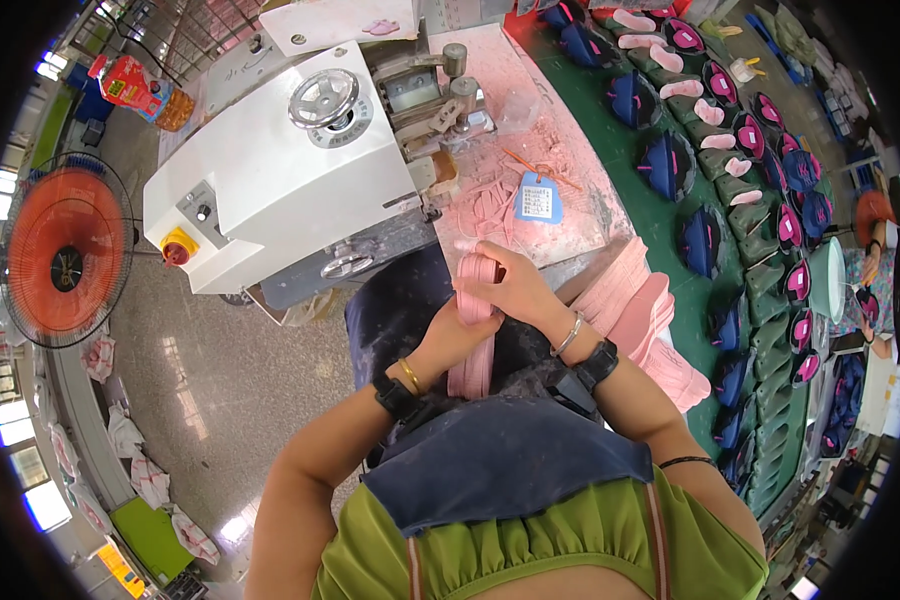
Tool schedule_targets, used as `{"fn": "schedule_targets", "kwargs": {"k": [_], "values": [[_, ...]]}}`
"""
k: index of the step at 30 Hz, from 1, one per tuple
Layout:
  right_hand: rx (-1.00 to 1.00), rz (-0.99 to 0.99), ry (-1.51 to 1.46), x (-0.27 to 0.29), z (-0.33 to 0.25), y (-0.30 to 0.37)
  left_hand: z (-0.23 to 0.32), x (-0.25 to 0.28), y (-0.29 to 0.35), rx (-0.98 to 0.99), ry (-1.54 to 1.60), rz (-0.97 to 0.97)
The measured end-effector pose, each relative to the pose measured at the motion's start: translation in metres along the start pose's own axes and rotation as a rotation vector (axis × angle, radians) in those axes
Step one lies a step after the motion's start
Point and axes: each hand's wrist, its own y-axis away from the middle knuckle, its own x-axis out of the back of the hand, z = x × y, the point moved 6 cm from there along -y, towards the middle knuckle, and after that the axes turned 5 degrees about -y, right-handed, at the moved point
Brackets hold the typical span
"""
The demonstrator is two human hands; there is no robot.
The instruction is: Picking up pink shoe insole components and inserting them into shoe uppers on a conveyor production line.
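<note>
Above my apron-covered lap, my left hand (pixel 457 338) and my right hand (pixel 518 287) grip a bundle of pink strips (pixel 479 272) between them. The bundle curves over at the top, and a pink length hangs below it toward my apron (pixel 510 450). My left fingers wrap round its lower part; my right fingers close on its upper right side. To the right of my right wrist lies a fanned stack of pink pieces (pixel 625 300). Pink scraps (pixel 490 207) and a blue tag (pixel 538 198) lie on the dusty worktable (pixel 580 190) ahead.
A white machine (pixel 280 170) with a handwheel (pixel 323 98) stands at front left. A fan (pixel 67 255) is at far left, near a bottle (pixel 142 92). Along the right runs a green conveyor (pixel 630 150) bearing blue shoe uppers (pixel 667 165) and pink insole-shaped pieces (pixel 718 142). Another person (pixel 875 265) works beyond.
</note>
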Motion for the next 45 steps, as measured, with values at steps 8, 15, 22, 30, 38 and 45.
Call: {"fn": "schedule_targets", "kwargs": {"k": [8, 15, 22, 30, 38, 45], "values": [[-0.144, -0.079, -0.061, -0.008, -0.006, 0.01, -0.007, -0.002, 0.007, -0.004, 0.057, -0.017], [0.092, -0.009, -0.086, -0.017, -0.013, 0.004, -0.02, 0.001, 0.001, -0.017, 0.052, 0.003], [-0.174, -0.143, -0.181, -0.014, 0.0, -0.014, 0.004, 0.008, -0.012, -0.048, 0.032, -0.072], [0.027, -0.086, -0.154, 0.014, -0.017, -0.042, 0.035, 0.017, -0.014, 0.181, 0.364, -0.312], [0.012, -0.076, -0.264, 0.0, -0.009, -0.018, 0.009, 0.008, 0.007, 0.178, 0.363, -0.338], [-0.017, -0.12, -0.253, -0.023, 0.008, 0.014, -0.02, -0.002, 0.035, 0.165, 0.415, -0.374]]}}
